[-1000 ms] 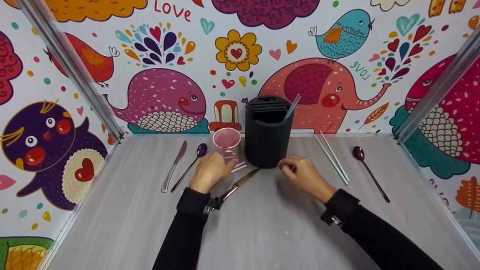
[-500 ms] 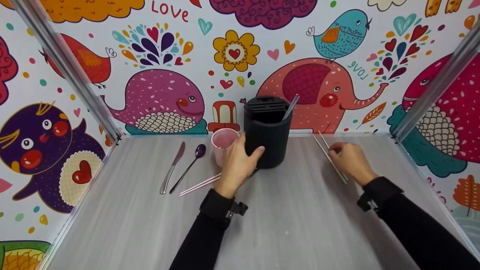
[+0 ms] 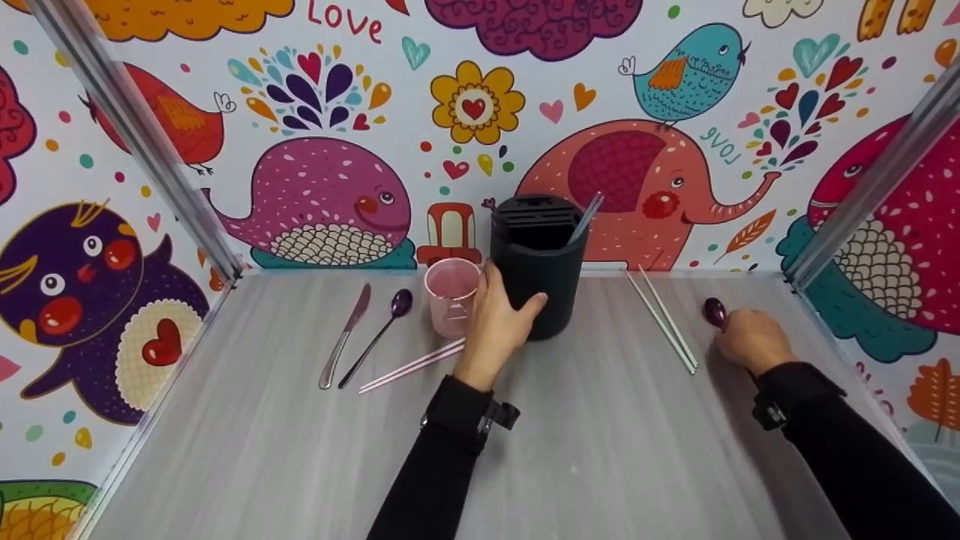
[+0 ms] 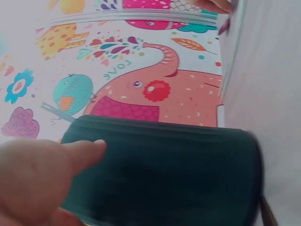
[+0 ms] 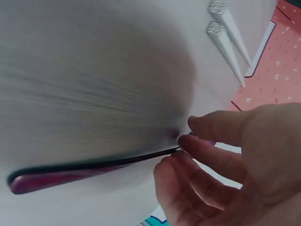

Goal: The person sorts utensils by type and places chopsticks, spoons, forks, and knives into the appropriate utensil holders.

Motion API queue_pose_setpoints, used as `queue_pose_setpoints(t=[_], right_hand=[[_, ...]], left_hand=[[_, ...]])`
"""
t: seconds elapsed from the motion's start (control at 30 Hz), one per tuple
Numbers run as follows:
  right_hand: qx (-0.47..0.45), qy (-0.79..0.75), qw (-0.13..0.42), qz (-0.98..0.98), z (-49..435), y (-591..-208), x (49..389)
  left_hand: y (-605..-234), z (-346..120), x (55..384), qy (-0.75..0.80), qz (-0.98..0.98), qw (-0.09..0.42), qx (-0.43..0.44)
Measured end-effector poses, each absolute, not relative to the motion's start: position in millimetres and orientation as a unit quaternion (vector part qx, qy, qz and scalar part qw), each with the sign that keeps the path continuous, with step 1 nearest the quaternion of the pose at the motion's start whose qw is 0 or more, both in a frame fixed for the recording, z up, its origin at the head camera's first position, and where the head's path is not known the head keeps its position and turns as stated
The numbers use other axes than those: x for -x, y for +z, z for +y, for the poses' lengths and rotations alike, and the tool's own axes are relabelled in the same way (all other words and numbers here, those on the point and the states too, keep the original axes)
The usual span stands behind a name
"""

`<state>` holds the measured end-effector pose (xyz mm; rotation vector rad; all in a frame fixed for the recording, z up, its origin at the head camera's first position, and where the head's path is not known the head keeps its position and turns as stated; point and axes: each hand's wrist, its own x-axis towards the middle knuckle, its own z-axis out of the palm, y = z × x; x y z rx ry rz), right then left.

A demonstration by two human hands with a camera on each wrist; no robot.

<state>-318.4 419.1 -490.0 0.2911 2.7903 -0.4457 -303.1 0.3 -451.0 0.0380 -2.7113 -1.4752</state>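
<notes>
The one dark purple spoon [image 3: 715, 312] at right lies under the right hand [image 3: 759, 342], its curled fingertips pinching the handle near the bowl. The left hand [image 3: 495, 324] grips the one black holder [image 3: 551, 279] at far centre, thumb spread across its front. To the left: one pink cup [image 3: 444, 306], two pink chopsticks [image 3: 411, 366], one second spoon [image 3: 378, 337], one knife [image 3: 346, 331]. Between holder and right hand: two pale chopsticks [image 3: 661, 322].

The grey surface [image 3: 585, 420] bears a black holder [image 3: 553, 281]. Left of the holder are a pink mug [image 3: 447, 304], pink chopsticks [image 3: 412, 365], a purple spoon [image 3: 400, 305] and a knife [image 3: 348, 330]; right of it, pale chopsticks [image 3: 670, 319] and a dark spoon [image 3: 715, 310].
</notes>
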Motion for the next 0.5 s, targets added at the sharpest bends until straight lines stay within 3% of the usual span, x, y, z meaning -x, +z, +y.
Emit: queue_pose_setpoints(t=[0.27,0.5], right_hand=[[-0.107,-0.137,0.145,0.974,428.4,-496.0,324.7],[-0.105,-0.171,0.211,0.957,427.5,-494.3,333.3]], left_hand=[[-456.4,-4.3,305.5,-0.479,-0.877,0.038,0.007],[-457.1,-5.5,307.0,-0.475,-0.879,0.031,0.009]])
